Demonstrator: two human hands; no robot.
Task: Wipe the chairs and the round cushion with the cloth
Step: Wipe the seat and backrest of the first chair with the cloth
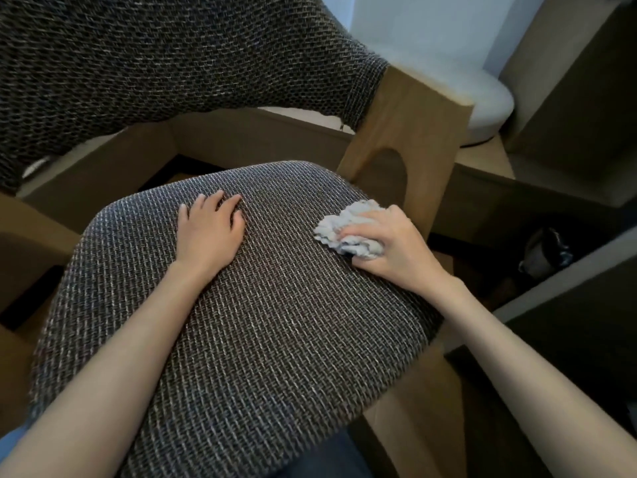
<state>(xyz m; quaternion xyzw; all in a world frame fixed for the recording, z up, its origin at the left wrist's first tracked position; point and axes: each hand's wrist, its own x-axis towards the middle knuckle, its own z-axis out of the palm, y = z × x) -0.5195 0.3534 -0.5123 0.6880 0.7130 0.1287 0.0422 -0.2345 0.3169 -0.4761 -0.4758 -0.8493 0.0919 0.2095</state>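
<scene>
Right hand [393, 246]: fingers curled over the crumpled cloth [344, 225], pressing it onto the chair seat [248, 332] near the right rear edge.
Risk: the bunched cloth may snag on the coarse weave or slip off that edge.
Cloth position: under and ahead of the fingers.
Left hand [208, 232]: flat, bracing the seat.
Round cushion [489, 98]: beyond, well apart.

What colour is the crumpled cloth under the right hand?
The crumpled cloth is pale blue-grey, best seen in the head view.
</scene>
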